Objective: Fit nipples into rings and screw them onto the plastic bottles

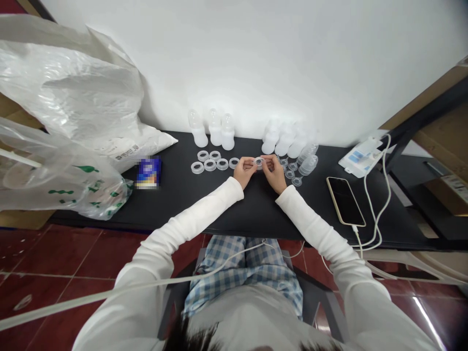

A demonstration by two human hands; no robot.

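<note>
Between my left hand (244, 171) and my right hand (275, 173) is a white bottle collar ring (259, 161), pinched by the fingers of both just above the black table. To the left of my left hand lie several more white collar rings (209, 165), in two rough rows. Beside my right hand are several small clear silicone pieces (290, 174) with round ends, partly hidden by that hand. Clear dome caps (308, 165) lie to their right. Behind, three white baby bottles with clear caps (227, 131) stand left, and several white bottles (284, 141) stand right.
A phone (345, 201) with a charging cable (376, 214) lies at the right, near a white and blue packet (363, 157). Plastic bags (69, 97) and a blue box (148, 172) occupy the left. A white wall rises behind the table (183, 204).
</note>
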